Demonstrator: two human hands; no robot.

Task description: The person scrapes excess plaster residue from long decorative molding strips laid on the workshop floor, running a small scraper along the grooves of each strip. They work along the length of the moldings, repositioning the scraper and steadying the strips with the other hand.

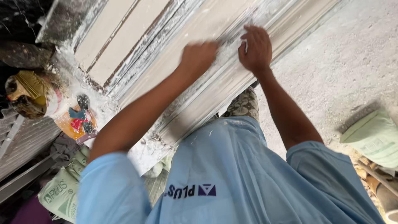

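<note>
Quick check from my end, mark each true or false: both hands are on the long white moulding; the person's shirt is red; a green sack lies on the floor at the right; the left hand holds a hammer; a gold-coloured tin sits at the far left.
1. Both hands are on the long white moulding. True: left hand and right hand rest on it.
2. The shirt is red. False: it is light blue.
3. A green sack lies on the floor at the right. True.
4. The left hand holds a hammer. False: no hammer shows; the hand is blurred.
5. A gold-coloured tin sits at the far left. True.
</note>
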